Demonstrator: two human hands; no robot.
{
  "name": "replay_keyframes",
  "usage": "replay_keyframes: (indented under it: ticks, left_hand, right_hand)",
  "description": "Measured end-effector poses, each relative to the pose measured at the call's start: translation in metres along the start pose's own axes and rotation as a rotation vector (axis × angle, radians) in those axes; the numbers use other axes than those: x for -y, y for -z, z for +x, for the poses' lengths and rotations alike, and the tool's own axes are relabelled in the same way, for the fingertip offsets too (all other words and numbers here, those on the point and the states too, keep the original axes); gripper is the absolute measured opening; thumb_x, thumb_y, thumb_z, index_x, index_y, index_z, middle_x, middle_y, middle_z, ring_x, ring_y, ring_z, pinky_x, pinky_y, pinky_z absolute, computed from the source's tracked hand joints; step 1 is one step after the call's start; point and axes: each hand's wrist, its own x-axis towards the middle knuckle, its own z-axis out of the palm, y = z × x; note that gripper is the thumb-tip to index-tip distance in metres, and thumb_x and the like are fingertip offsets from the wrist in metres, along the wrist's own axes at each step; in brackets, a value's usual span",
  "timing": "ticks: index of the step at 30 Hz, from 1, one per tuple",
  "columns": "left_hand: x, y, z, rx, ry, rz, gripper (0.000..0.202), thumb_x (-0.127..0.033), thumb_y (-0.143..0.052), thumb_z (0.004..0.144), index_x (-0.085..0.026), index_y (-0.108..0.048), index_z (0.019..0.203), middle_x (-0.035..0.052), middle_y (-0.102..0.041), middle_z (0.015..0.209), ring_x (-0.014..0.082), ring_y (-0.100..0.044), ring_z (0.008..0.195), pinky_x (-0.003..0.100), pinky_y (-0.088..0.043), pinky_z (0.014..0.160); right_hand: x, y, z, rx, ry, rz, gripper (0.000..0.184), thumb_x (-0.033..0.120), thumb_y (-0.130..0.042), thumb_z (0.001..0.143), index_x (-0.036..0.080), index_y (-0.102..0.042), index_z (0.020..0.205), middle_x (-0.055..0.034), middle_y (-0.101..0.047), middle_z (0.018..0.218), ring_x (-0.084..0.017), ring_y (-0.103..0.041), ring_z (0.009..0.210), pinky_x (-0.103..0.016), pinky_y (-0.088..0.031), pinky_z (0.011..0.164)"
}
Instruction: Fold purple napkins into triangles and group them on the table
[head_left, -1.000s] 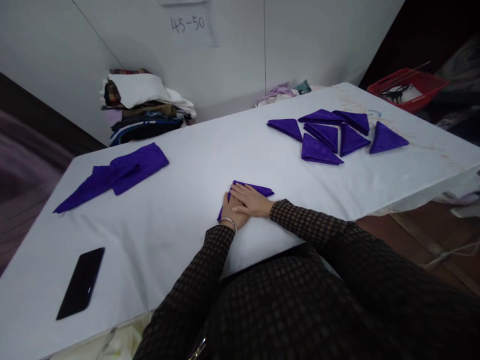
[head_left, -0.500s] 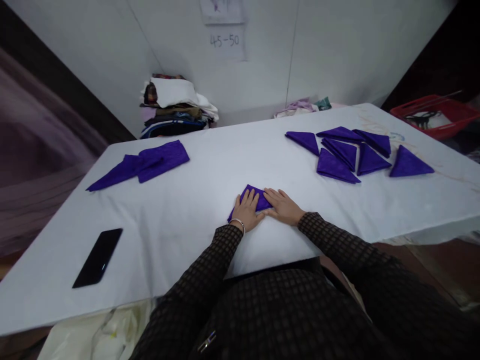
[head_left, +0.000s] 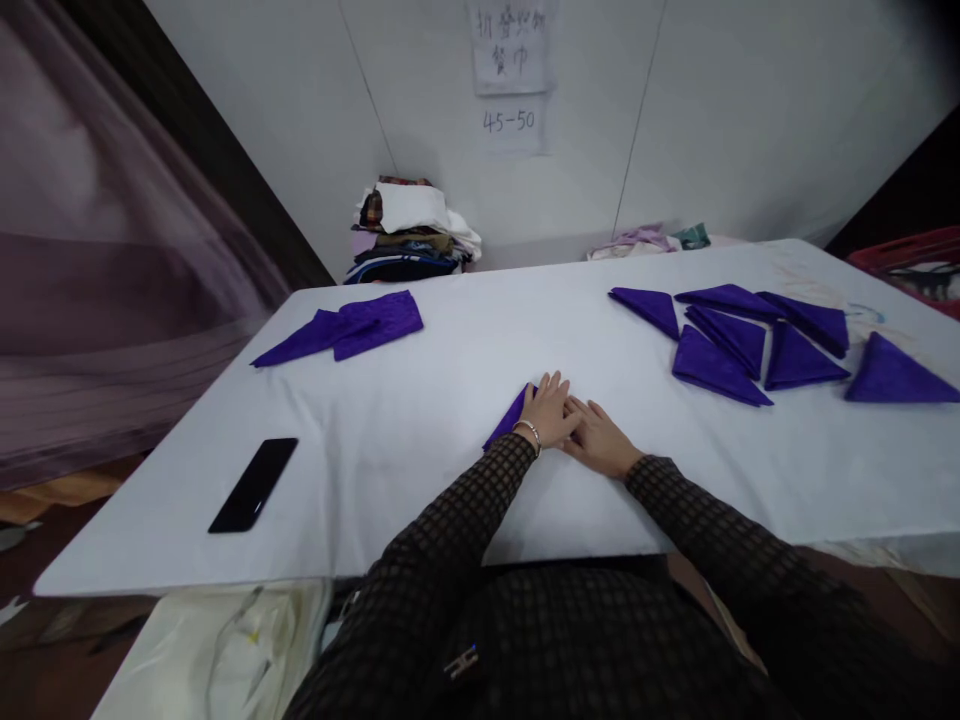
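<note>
A folded purple cloth napkin (head_left: 508, 418) lies on the white-covered table (head_left: 420, 450) in front of me, and only its left edge shows. My left hand (head_left: 547, 412) rests flat on it with fingers stretched out, covering most of the cloth. Close against it, my right hand (head_left: 600, 440) lies with straight fingers at the napkin's right side, its fingertips touching the left hand. Whether cloth runs under the right fingers is hidden. Several purple napkins folded into triangles (head_left: 716, 368) are grouped to the right.
Two purple napkins (head_left: 379, 325) overlap at the back left. A black phone (head_left: 253, 485) lies near the front left. Against the wall are a stack of folded clothes (head_left: 412, 230) and a lilac cloth (head_left: 634, 242). A red basket (head_left: 911, 260) stands at the far right.
My left hand has slid right across the napkin, up against my right hand, and covers more of the cloth. The view has turned left, so things appear shifted right.
</note>
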Motion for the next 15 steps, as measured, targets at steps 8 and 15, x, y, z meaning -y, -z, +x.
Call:
replay_keyframes:
  ticks: [8,15]
  left_hand:
    - [0.022,-0.018,-0.013,-0.095,0.118,0.135,0.079,-0.064,-0.021,0.086,-0.013,-0.021,0.147,0.0086,-0.011,0.157,0.025,-0.002,0.144,0.052,-0.004,0.115]
    - [0.049,-0.01,-0.054,-0.118,0.314,0.175,0.086,-0.07,-0.023,0.084,-0.014,-0.017,0.148,0.0123,-0.012,0.156,0.0298,-0.007,0.143,0.056,-0.009,0.113]
  right_hand:
    - [-0.002,-0.005,-0.001,-0.007,-0.002,-0.037,0.074,0.059,-0.033,0.091,0.012,-0.024,0.147,-0.0159,-0.028,0.15,-0.026,-0.023,0.139,-0.048,-0.021,0.111]
    - [-0.004,-0.006,-0.002,-0.023,0.03,-0.053,0.07,0.057,-0.03,0.092,0.014,-0.022,0.148,-0.0147,-0.028,0.151,-0.027,-0.023,0.139,-0.049,-0.022,0.11]
